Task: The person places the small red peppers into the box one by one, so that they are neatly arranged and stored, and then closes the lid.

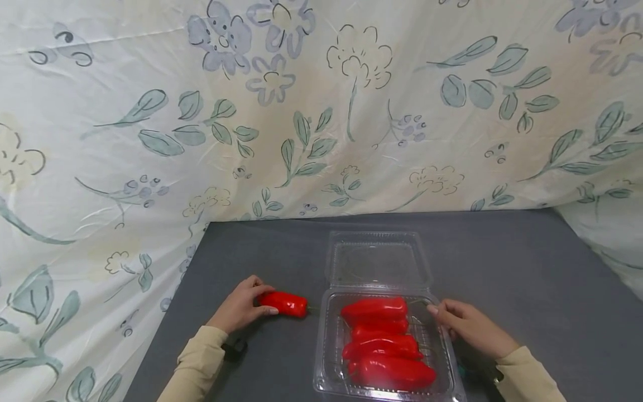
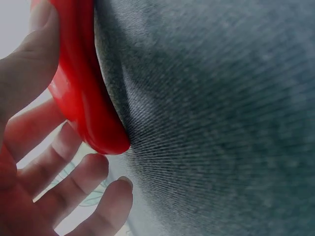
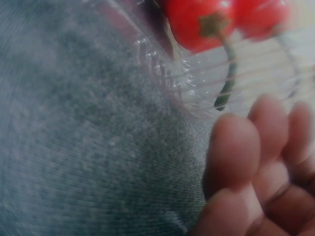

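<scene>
At the left, my left hand (image 1: pixel 247 303) holds a long red pepper (image 1: pixel 288 305) by its tip end, low over the grey cloth. In the left wrist view the thumb (image 2: pixel 42 51) lies along the pepper (image 2: pixel 81 93), and the other fingers are spread below it. A clear plastic clamshell box (image 1: pixel 324 340) holds several red peppers (image 1: pixel 392 373) lying sideways. My right hand (image 1: pixel 469 324) is at the box's right rim, fingers loosely bent. In the right wrist view, its fingertips (image 3: pixel 234 142) are close to the free end of a green pepper stem (image 3: pixel 227 81).
The box's transparent lid (image 1: pixel 379 262) lies folded back behind it, flat on the grey cloth (image 1: pixel 507 262). A white curtain (image 1: pixel 321 111) with printed flowers and leaves hangs along the back and left side of the table.
</scene>
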{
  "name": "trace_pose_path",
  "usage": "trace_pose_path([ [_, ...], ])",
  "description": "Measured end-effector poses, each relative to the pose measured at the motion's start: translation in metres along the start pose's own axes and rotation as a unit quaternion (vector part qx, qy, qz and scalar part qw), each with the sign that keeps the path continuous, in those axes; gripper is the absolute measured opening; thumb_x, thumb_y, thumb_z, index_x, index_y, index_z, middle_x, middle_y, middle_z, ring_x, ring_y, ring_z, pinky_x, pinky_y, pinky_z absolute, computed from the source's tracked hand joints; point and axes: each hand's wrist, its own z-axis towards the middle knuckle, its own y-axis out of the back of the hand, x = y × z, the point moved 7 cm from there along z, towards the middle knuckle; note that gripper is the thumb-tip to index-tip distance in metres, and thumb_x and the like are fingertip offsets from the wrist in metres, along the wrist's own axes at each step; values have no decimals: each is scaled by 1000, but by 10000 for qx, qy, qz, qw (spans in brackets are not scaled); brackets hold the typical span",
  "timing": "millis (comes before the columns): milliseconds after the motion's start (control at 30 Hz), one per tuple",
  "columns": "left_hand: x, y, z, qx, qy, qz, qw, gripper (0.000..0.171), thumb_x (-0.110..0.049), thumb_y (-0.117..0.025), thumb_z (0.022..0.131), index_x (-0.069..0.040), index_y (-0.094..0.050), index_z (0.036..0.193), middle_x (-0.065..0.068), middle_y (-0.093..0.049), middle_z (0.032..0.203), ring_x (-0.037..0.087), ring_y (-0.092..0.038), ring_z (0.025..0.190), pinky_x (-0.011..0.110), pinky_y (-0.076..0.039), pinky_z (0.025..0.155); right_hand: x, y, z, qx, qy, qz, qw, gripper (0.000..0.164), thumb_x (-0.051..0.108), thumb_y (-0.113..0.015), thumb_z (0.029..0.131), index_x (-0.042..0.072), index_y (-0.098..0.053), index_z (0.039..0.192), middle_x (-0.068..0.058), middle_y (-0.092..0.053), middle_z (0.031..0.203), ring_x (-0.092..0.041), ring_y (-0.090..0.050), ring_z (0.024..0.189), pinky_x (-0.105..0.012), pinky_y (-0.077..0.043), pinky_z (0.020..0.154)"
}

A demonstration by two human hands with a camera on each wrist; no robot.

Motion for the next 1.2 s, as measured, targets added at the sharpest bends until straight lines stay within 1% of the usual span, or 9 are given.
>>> trace_pose_path([
  [33,0,0,0,-17,43,-42,10000,42,-34,-81,74,-12,-70,108,-2,-51,93,12,-47,85,28,-46,72,0,0,0,3,-2,-8,10000,32,34,-52,97,5,-55,85,-6,-56,71,-17,-53,65,-29,-44,57],
  [133,2,0,-3,-98,17,-185,9998,41,-31,-81,74,-12,-70,109,-2,-52,94,12,-48,85,27,-46,72,1,0,0,2,-2,-26,10000,33,35,-53,97,4,-55,85,-6,-55,70,-17,-53,64,-29,-43,57],
  [300,3,0,-7,-157,12,-393,9991,40,-25,-81,75,-12,-68,111,-1,-52,99,13,-50,88,26,-48,75,1,0,0,-3,-41,-4,10000,34,35,-53,97,4,-55,85,-6,-55,70,-17,-53,65,-29,-43,57],
  [533,7,-2,-9,-99,78,-411,9991,40,-20,-79,77,-11,-67,114,0,-53,101,14,-52,90,30,-49,78,0,-1,1,12,-22,15,10000,33,34,-52,97,4,-55,85,-6,-56,71,-17,-53,65,-29,-44,57],
  [700,8,-3,-10,-52,-70,-449,9990,38,-19,-77,79,-11,-66,115,-1,-58,103,14,-55,90,33,-50,80,-1,-1,2,25,-8,43,10000,33,34,-51,98,5,-55,86,-6,-55,71,-17,-53,64,-29,-44,56],
  [867,8,-3,-13,-132,-134,-412,9990,35,-20,-77,79,-12,-66,111,-3,-60,102,13,-57,90,33,-50,81,0,0,2,42,45,35,10000,34,34,-51,98,4,-55,85,-6,-56,71,-16,-53,63,-28,-45,57],
  [967,10,-3,-14,-216,-34,-429,9988,33,-20,-77,79,-12,-66,109,-3,-60,100,13,-57,88,33,-50,80,0,0,2,30,8,-17,10000,34,36,-52,97,4,-55,85,-5,-56,71,-16,-53,64,-28,-45,57],
  [1100,14,-2,-15,-297,235,-531,9979,31,-19,-76,80,-12,-66,109,-3,-59,99,12,-56,87,32,-50,79,-1,2,2,9,-69,-109,9999,36,39,-52,97,6,-56,84,-5,-57,71,-17,-54,64,-29,-45,57],
  [1200,16,0,-16,-334,358,-573,9972,31,-20,-76,81,-12,-66,109,-3,-59,98,12,-55,87,32,-50,78,0,2,1,18,-67,-134,9999,36,40,-52,96,6,-56,84,-6,-57,71,-17,-54,64,-29,-45,57],
])
